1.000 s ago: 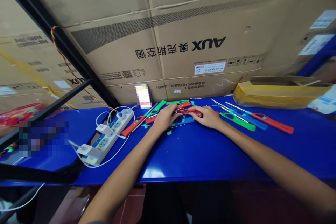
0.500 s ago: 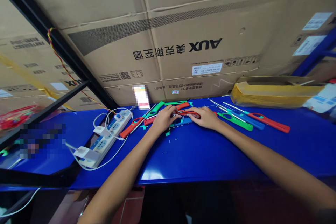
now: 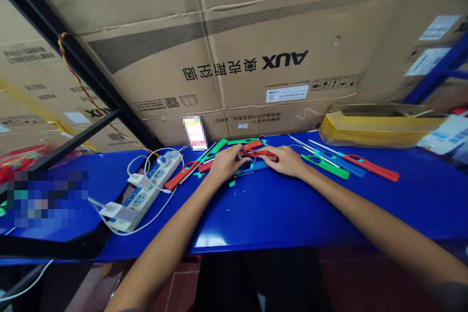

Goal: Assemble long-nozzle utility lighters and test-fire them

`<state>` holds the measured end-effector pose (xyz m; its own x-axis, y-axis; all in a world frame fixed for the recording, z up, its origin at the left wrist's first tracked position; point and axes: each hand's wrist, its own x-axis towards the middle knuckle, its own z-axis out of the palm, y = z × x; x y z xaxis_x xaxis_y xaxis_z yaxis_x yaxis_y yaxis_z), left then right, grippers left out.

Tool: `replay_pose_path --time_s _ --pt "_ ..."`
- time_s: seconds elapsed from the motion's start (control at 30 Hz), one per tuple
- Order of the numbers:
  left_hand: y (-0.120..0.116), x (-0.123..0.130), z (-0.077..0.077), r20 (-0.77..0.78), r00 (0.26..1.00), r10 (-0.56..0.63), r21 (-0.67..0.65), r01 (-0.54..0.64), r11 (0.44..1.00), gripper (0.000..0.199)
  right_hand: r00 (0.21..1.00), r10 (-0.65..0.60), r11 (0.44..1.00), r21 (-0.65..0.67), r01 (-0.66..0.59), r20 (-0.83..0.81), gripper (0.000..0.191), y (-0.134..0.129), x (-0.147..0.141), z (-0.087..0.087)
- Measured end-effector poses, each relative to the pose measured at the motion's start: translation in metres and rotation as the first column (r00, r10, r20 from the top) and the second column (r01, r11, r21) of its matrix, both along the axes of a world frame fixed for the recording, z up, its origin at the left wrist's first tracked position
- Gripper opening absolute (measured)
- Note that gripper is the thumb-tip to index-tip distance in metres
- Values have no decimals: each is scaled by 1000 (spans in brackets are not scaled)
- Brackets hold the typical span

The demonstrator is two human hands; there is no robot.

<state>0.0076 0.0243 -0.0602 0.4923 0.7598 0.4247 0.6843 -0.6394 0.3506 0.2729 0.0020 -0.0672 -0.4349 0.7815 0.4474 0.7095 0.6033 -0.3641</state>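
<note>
My left hand [image 3: 227, 162] and my right hand [image 3: 288, 160] meet over the far middle of the blue table. Between them is a red utility lighter handle [image 3: 259, 153]; the fingers of both hands are closed round its ends, and small parts inside the grip are hidden. Under my hands lies a blue lighter handle [image 3: 256, 166]. Just behind them rests an orange-red one [image 3: 253, 145]. To the left are a red lighter [image 3: 179, 176] and a green one [image 3: 220, 146]. On the right, a green lighter [image 3: 327, 167], a blue one [image 3: 353, 168] and a red one [image 3: 376, 167] lie side by side with metal tubes.
A white power strip [image 3: 148, 192] with plugged-in chargers and looped cables lies at the left, by a black metal frame [image 3: 82, 73]. Large cardboard boxes [image 3: 248, 19] stand behind the table [image 3: 285, 219]. At the back right sits an open yellow-taped box [image 3: 373, 129].
The red lighter handle has turned slightly between my hands, and its right end shows more beside my right fingers. The view has shifted a little; the other lighters lie as before.
</note>
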Motion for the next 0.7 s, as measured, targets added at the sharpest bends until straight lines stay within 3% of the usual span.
replay_pose_path --time_s 0.27,0.47,0.7 --pt "1 1 -6 21 995 -100 -19 100 995 20 999 35 999 14 -35 9 34 3 1 -6" --pt "0 -1 -2 -37 987 -156 65 158 985 14 999 45 999 8 -46 9 36 5 1 -8" --pt "-1 0 -2 -48 990 -134 107 138 985 15 999 44 999 -7 -44 10 35 7 2 -12"
